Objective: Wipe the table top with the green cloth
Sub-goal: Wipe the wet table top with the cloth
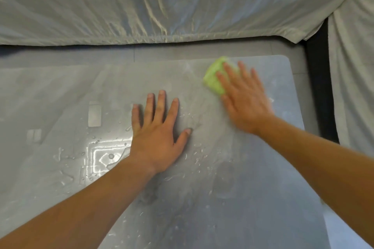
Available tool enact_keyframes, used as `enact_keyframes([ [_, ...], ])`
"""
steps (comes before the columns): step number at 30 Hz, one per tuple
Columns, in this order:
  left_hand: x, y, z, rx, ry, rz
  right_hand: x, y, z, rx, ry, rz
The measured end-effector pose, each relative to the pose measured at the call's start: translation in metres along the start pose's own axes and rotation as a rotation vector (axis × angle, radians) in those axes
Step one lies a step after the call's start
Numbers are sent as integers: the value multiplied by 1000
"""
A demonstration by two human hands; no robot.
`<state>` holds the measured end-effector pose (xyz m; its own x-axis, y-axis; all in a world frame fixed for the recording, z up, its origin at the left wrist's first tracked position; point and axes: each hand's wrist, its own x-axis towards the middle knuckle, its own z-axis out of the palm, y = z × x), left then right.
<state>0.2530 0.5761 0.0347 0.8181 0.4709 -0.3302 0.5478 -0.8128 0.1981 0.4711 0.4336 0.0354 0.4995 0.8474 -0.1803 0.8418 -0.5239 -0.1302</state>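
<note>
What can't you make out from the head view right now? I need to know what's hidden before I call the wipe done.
- Green cloth: mostly hidden under the right hand, which is motion-blurred.
- Table top: left and near edges cut off by the frame, so that area is unseen.
- Surface under the left hand and both forearms: covered.
- Droplets versus glare near the left wrist: hard to separate.

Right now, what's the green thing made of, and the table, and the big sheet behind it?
Green cloth: soft fabric, maybe microfibre; it bunches under the right hand.
Table top: smooth and hard, perhaps laminate or plastic; water beads and lights reflect.
Grey sheet: thin woven fabric with a slight sheen; it wrinkles.
</note>
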Motion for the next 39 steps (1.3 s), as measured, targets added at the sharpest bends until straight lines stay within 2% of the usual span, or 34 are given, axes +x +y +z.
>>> enact_keyframes([
  [2,-2,0,9,43,57,10,19,1,-2,118,71,313],
  [3,-1,1,13,53,83,12,23,-10,0,139,96,386],
  [4,0,2,15,54,106,15,21,-24,3,131,107,376],
  [6,2,3,18,45,138,26,0,-45,10,74,60,137],
  [8,2,3,20,41,156,34,-17,-35,7,25,-23,-127],
  [9,1,2,21,47,161,35,-15,-20,4,11,-32,-161],
  [10,1,1,23,56,166,37,-7,-4,0,13,-24,-92],
  [12,1,1,24,73,168,38,14,20,-7,97,43,228],
  [13,1,1,24,80,166,36,20,17,-7,139,70,360],
  [14,1,1,24,86,164,36,19,3,-4,143,88,415],
  [15,1,2,23,89,161,37,12,-14,1,119,103,384],
  [17,2,2,22,89,159,38,-19,-42,13,65,50,109],
  [19,2,2,22,92,154,39,-44,-30,10,25,-41,-125],
  [20,2,2,22,96,153,37,-45,-13,7,20,-43,-129],
  [21,2,1,22,104,150,35,-42,5,3,30,-28,-29],
  [24,2,1,23,122,140,27,-29,39,-5,127,55,450],
  [26,2,1,23,126,129,26,-36,15,-1,127,79,507],
  [27,2,1,22,123,125,26,-48,-1,5,114,83,439],
  [30,2,2,20,107,121,19,-111,-33,22,68,14,32],
  [32,1,2,20,126,120,19,-129,-14,23,20,-39,-158],
  [33,0,2,21,139,120,18,-127,3,22,13,-26,-122],
  [34,1,1,22,148,122,16,-121,19,19,30,-7,18],
  [36,0,2,22,148,129,11,-101,43,12,106,57,432],
  [37,0,2,23,147,136,8,-95,39,12,133,81,574],
  [38,1,2,22,145,138,10,-95,26,14,129,91,621],
  [39,0,3,22,143,137,13,-103,9,20,112,101,573],
])
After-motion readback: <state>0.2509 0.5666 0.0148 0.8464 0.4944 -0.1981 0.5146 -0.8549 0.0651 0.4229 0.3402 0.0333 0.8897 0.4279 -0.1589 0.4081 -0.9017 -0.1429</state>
